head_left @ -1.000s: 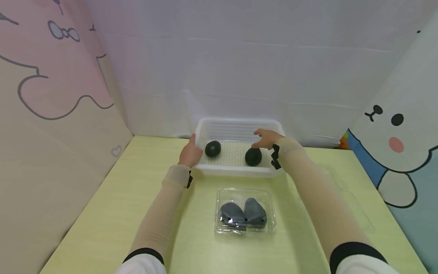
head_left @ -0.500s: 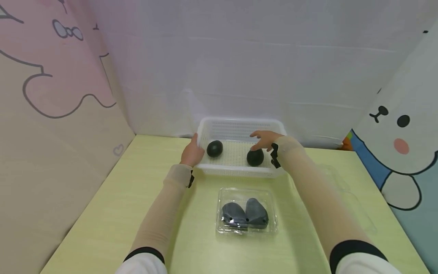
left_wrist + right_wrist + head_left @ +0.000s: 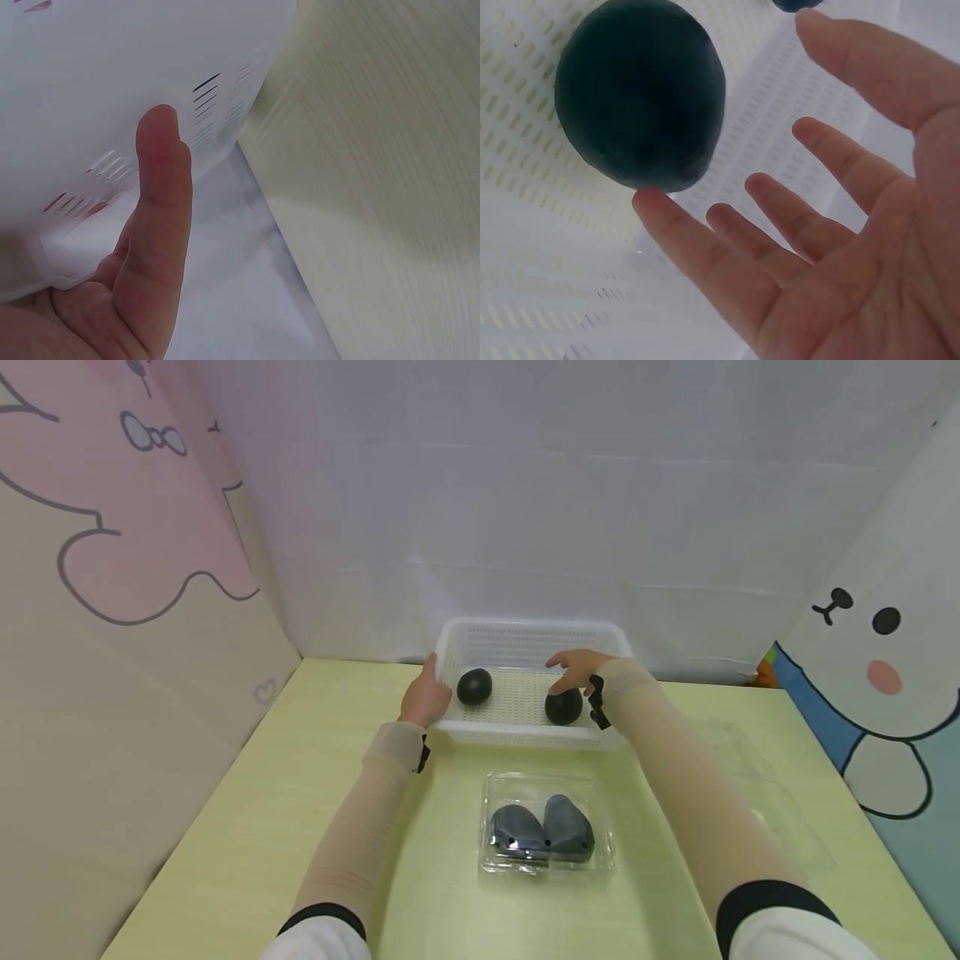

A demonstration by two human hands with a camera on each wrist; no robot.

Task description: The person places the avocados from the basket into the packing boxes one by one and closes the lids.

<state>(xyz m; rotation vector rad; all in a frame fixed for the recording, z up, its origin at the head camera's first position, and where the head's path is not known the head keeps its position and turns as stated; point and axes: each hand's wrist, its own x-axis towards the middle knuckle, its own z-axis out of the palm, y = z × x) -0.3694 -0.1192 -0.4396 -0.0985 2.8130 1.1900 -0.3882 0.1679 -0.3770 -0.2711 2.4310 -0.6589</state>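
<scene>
A white perforated basket (image 3: 525, 734) stands at the back with two dark round fruits inside, one left (image 3: 474, 687) and one right (image 3: 563, 707). My left hand (image 3: 425, 698) grips the basket's left side; in the left wrist view a straight digit of that hand (image 3: 161, 202) lies against the basket wall (image 3: 67, 82). Over the basket's right part is my right hand (image 3: 581, 668), fingers spread and holding nothing. In the right wrist view one fingertip of the hand (image 3: 832, 240) is at the edge of the right fruit (image 3: 641, 94); contact is unclear.
A clear plastic box (image 3: 546, 866) with two grey-dark objects (image 3: 567, 831) is in front of the basket. Faint clear plastic (image 3: 780, 822) lies on the table (image 3: 247, 827) at right, beyond my right forearm. A white sheet (image 3: 525, 527) hangs directly behind the basket.
The view has shifted slightly, moving the scene a little to the right. My right hand has moved slightly left relative to the basket, over the right fruit. My left hand keeps its grip.
</scene>
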